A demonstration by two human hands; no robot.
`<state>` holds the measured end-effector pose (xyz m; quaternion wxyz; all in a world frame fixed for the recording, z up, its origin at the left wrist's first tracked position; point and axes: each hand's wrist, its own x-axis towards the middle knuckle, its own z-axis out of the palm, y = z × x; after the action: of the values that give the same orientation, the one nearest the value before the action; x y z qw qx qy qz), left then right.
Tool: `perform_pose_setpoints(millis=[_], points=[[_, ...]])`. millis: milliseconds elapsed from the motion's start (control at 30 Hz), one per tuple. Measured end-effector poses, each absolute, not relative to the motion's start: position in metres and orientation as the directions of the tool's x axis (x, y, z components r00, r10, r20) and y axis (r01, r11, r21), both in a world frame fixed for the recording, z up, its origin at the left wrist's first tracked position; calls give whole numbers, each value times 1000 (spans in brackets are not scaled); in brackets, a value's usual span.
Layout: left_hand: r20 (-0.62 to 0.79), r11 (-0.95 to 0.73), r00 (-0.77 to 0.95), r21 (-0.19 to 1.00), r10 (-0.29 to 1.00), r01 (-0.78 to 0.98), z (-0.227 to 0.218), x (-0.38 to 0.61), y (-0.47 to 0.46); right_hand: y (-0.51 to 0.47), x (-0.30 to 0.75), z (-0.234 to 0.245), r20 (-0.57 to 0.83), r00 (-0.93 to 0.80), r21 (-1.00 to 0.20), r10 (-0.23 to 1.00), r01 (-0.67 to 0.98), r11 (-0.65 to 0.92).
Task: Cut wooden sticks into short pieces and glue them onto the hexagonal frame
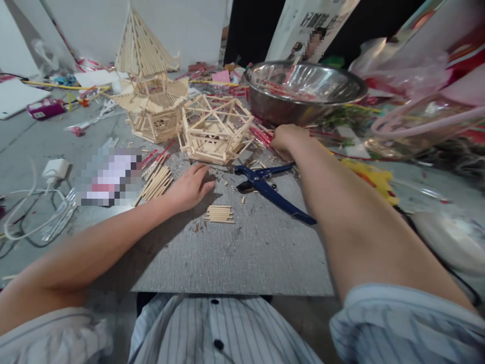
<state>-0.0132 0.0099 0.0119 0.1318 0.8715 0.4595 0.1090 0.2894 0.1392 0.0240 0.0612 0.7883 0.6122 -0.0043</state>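
My left hand (190,188) rests on the grey table with its fingers loosely stretched and the thumb apart, holding nothing. Just beyond it stands a hexagonal frame of thin wooden sticks (215,132). A loose pile of wooden sticks (157,182) lies to the left of this hand, and a short row of cut sticks (220,214) lies to its right. My right hand (290,139) reaches forward to red plastic wrappers (261,132) below the metal bowl. Its fingers point away and are mostly hidden, so any grip is unclear. Blue-handled cutters (275,194) lie between my arms.
A pagoda model of sticks (146,101) stands at the back left. The metal bowl (303,103) holds red strips. A phone (111,177), a white charger (56,169) and cables lie left. To the right are a yellow object (373,177) and a transparent pink-rimmed container (413,129).
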Motion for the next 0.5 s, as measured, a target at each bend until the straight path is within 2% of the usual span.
perform_pose_setpoints(millis=[167, 267, 367, 500], points=[[70, -515, 525, 346, 848, 785, 11, -39, 11, 142, 284, 26, -105, 254, 143, 962, 961, -238], [95, -522, 522, 329, 847, 787, 11, -47, 20, 137, 279, 32, -128, 204, 126, 971, 974, -188], [113, -542, 533, 280, 838, 792, 12, -56, 31, 129, 277, 41, -135, 165, 87, 977, 984, -154], [134, -548, 532, 198, 836, 813, 18, -67, 40, 123, 281, 49, -54, 148, 59, 988, 988, -145]])
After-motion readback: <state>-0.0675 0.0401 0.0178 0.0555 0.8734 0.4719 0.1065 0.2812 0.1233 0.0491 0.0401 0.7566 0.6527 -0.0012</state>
